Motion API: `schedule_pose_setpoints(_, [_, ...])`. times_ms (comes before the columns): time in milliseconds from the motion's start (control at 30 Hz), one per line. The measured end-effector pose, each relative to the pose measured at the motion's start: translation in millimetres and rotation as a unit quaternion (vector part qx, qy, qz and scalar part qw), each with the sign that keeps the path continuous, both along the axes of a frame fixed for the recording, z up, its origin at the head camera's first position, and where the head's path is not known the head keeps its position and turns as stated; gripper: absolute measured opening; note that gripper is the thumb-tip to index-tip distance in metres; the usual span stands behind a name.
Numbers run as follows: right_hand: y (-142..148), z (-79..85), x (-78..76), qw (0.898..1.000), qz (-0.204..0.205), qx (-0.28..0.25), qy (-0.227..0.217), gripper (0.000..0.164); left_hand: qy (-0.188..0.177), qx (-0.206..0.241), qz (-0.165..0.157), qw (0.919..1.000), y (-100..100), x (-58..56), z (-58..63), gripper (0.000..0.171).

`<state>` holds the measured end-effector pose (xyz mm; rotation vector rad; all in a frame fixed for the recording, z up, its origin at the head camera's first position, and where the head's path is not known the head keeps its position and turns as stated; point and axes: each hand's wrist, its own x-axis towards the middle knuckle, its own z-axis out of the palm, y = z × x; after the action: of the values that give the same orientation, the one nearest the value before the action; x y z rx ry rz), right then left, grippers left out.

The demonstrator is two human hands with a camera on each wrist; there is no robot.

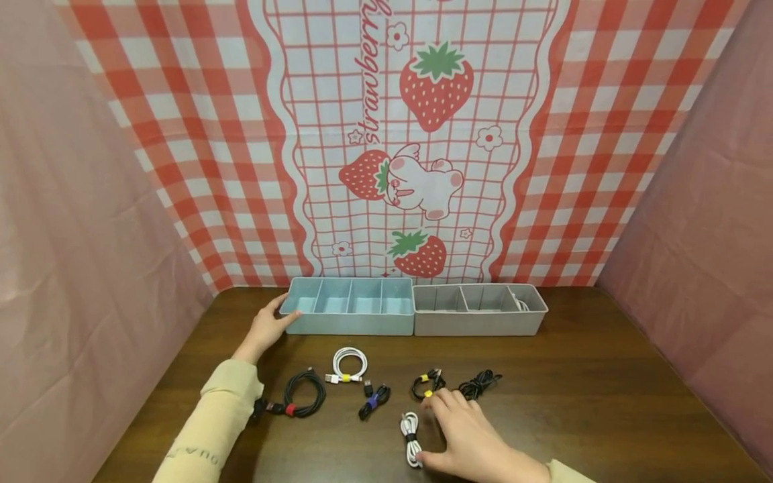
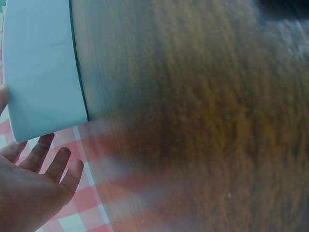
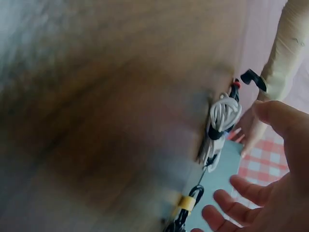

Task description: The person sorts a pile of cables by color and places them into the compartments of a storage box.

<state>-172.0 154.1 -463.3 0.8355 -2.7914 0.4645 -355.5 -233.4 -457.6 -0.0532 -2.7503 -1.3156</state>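
Observation:
At the left end of the light blue divided box (image 1: 350,323), my left hand (image 1: 270,327) rests with its thumb over the front rim. In the left wrist view its fingers (image 2: 57,163) are spread and fairly straight along the end of the box. My right hand (image 1: 464,433) hovers with spread fingers beside a bundled white cable (image 1: 410,439) tied with a black strap. The right wrist view shows this cable (image 3: 224,113) between the thumb and the parted fingers. Just beyond the right fingertips lies a black cable with yellow ties (image 1: 425,387).
A grey divided box (image 1: 480,325) adjoins the blue one, with a white cable (image 1: 521,303) in its right compartment. Before them lie a white cable with a yellow tie (image 1: 350,362), a red-tied black cable (image 1: 306,394), a purple-tied dark cable (image 1: 374,401) and a black cable (image 1: 480,384).

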Motion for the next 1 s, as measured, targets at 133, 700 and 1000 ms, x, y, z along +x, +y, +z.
schedule_pose_setpoints(133, [-2.5,-2.6,1.8,1.000,0.000,0.018,-0.026,0.059,-0.003,-0.001,-0.002,1.0000,0.7,1.5,2.4,0.067])
schedule_pose_setpoints(700, [-11.9,-15.1,-3.9,0.997,0.023,0.066,0.010,0.050,-0.007,-0.001,-0.003,1.0000,1.1,0.4,2.5,0.067])
schedule_pose_setpoints(1000, [-6.3,-10.9,-13.5,0.996,0.064,0.057,-0.024,0.042,-0.011,-0.005,-0.002,0.9999,-1.0,-1.3,1.0,0.069])
